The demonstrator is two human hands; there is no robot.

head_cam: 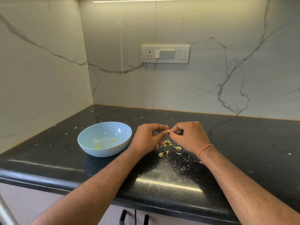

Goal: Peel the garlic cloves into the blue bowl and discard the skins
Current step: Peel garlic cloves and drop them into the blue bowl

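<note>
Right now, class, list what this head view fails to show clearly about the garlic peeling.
1. The clove between the left hand and right hand: too small and covered by the fingers to tell how much skin remains.
2. Pieces in the blue bowl: too small to count surely.
3. Under the left hand: some scraps on the counter are hidden.

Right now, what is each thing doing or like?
Blue bowl: upright on the counter, a few peeled cloves inside.
Garlic clove: pinched between both hands, being peeled.
Left hand: holds the clove.
Right hand: fingers pinch its skin.
Garlic skins: scattered on the counter under the hands.
</note>
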